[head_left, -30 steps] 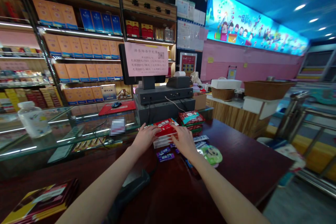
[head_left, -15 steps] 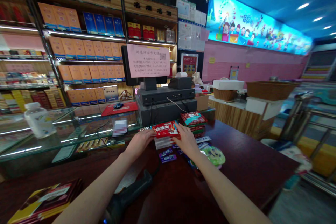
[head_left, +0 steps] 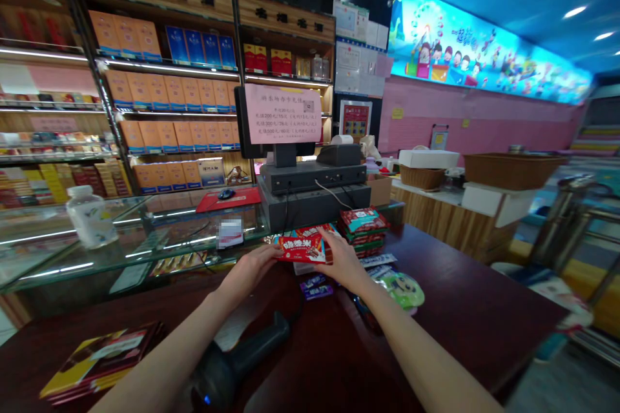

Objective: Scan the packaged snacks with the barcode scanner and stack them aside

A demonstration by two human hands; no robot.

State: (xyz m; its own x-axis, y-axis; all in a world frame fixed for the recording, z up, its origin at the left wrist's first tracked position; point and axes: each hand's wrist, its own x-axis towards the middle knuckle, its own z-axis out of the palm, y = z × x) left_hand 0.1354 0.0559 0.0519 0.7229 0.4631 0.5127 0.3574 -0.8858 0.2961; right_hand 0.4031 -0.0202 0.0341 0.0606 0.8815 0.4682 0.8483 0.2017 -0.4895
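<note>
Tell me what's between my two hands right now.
In the head view, a red snack box lies between your left hand and your right hand, and both hands touch its edges.

Bare-armed at the counter: a person's left forearm (head_left: 159, 352) and right forearm (head_left: 421, 355) angle in from the lower corners of the view and converge at centre. The left hand (head_left: 249, 269) lies palm down, fingers (head_left: 267, 255) stretched rightward. The right hand (head_left: 345, 262), cocked up at the wrist (head_left: 362, 282), points its fingers (head_left: 330, 240) up and left, a short gap between the hands.
</note>
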